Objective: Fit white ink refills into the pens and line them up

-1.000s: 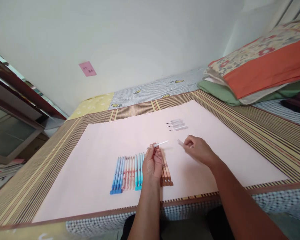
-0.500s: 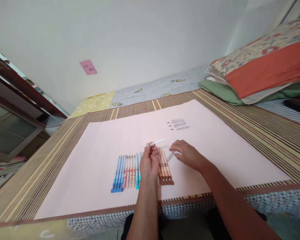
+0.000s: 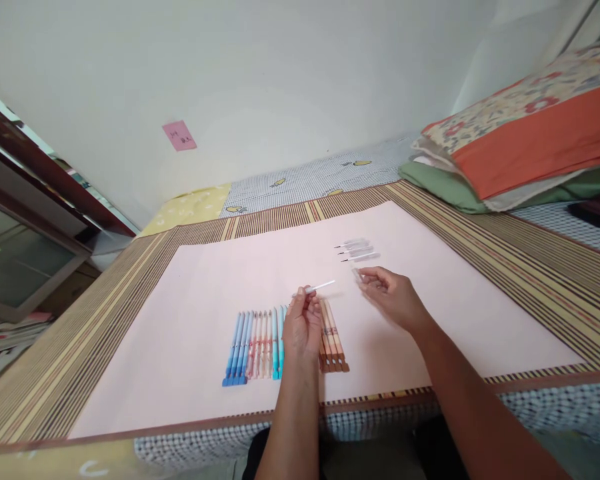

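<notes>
My left hand [image 3: 303,325] pinches a thin white pen refill [image 3: 321,287] that points up and to the right. It hovers over a row of pens [image 3: 260,345], blue, pink, teal and brown, laid side by side on a pale pink sheet [image 3: 190,313]. My right hand [image 3: 393,298] is closed on a small clear pen cap [image 3: 356,273], just below a small group of clear caps and refills [image 3: 356,250] lying farther back on the sheet.
The sheet lies on a striped bamboo mat [image 3: 525,253] over a bed. Folded blankets and pillows [image 3: 520,140] are stacked at the right. A pink note [image 3: 179,135] is stuck on the white wall. A dark wooden frame [image 3: 35,200] stands at the left.
My right hand moved left to the pens beside my left hand, then swung back right and away toward the clear pieces. My left hand stayed nearly still with the refill.
</notes>
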A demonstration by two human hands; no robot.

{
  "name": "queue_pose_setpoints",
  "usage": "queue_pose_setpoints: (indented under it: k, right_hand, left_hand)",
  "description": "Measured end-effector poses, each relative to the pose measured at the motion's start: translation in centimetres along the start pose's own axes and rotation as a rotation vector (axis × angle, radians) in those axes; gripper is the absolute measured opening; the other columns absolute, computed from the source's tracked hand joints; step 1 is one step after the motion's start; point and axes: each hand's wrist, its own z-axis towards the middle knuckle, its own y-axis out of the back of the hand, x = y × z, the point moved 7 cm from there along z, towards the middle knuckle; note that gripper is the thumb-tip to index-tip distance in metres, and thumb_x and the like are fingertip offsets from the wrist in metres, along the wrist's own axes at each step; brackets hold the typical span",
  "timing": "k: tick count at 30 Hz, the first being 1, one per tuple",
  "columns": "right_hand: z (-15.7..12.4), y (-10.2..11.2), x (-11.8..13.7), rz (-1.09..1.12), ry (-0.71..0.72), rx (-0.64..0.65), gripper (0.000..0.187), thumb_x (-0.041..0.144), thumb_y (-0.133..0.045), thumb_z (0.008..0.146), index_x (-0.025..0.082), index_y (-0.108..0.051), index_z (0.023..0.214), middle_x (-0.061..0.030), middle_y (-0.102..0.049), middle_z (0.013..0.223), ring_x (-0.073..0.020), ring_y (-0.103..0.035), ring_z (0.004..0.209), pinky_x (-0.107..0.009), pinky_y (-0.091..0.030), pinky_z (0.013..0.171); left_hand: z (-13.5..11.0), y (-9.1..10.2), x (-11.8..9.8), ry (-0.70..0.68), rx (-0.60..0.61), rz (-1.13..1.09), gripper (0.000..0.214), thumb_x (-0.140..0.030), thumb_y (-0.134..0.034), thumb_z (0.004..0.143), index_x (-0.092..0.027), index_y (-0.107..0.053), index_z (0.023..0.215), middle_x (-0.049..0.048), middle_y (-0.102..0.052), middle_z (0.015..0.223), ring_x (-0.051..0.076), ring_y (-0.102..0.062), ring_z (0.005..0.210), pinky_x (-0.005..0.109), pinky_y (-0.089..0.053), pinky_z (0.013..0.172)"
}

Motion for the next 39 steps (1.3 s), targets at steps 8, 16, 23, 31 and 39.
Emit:
queue_pose_setpoints:
  k: [8,16,23,31,39]
  right_hand:
    - [-0.3,-1.5,1.0,0.550,-0.094,-0.026,0.038,0.044,-0.088,0.066,0.020,-0.070,0.089,-0.0044,-0.075,0.081,-0.0201,-0.072,0.079,-0.037,-0.059,0.080]
    - [-0.6,-1.7,1.9,0.501,-0.068,0.021,0.036,0.043,-0.088,0.067,0.020,-0.072,0.089,-0.0052,-0.076,0.082,-0.0195,-0.072,0.075,-0.035,-0.061,0.076]
    - [-0.8,-2.4,2.3,0.395,-0.030,0.102,0.033,0.042,-0.085,0.071,0.019,-0.074,0.091,-0.0058,-0.076,0.078,-0.0200,-0.072,0.073,-0.032,-0.058,0.068]
    - [-1.2,-3.3,2.2,0.368,-0.025,0.114,0.029,0.038,-0.086,0.069,0.019,-0.076,0.089,-0.0046,-0.076,0.082,-0.0158,-0.066,0.068,-0.029,-0.053,0.063]
    - [-1.0,-3.1,1.8,0.374,-0.031,0.086,0.030,0.040,-0.086,0.069,0.019,-0.077,0.088,-0.0063,-0.077,0.085,-0.0190,-0.069,0.072,-0.032,-0.056,0.065]
  left_hand:
    - [0.1,0.2,0.2,-0.027,0.005,0.055,0.021,-0.010,-0.057,0.096,-0.008,-0.066,0.077,0.0043,-0.066,0.067,0.006,-0.061,0.054,0.013,-0.049,0.050]
    - [0.0,0.1,0.1,-0.060,-0.006,0.080,0.015,-0.010,-0.065,0.091,-0.010,-0.067,0.075,0.0037,-0.068,0.066,0.006,-0.062,0.054,0.013,-0.049,0.053]
    - [0.4,0.1,0.0,-0.137,0.084,0.191,0.022,-0.021,-0.087,0.071,-0.011,-0.069,0.079,0.0026,-0.069,0.069,0.006,-0.061,0.055,0.014,-0.048,0.053]
    - [0.3,0.3,0.1,-0.151,0.081,0.308,0.039,-0.036,-0.092,0.063,-0.013,-0.063,0.074,0.0009,-0.067,0.064,0.006,-0.057,0.050,0.014,-0.042,0.050]
    - [0.4,0.3,0.4,-0.142,0.098,0.324,0.036,-0.032,-0.092,0.062,-0.010,-0.068,0.077,0.0030,-0.070,0.068,0.005,-0.057,0.052,0.015,-0.043,0.052]
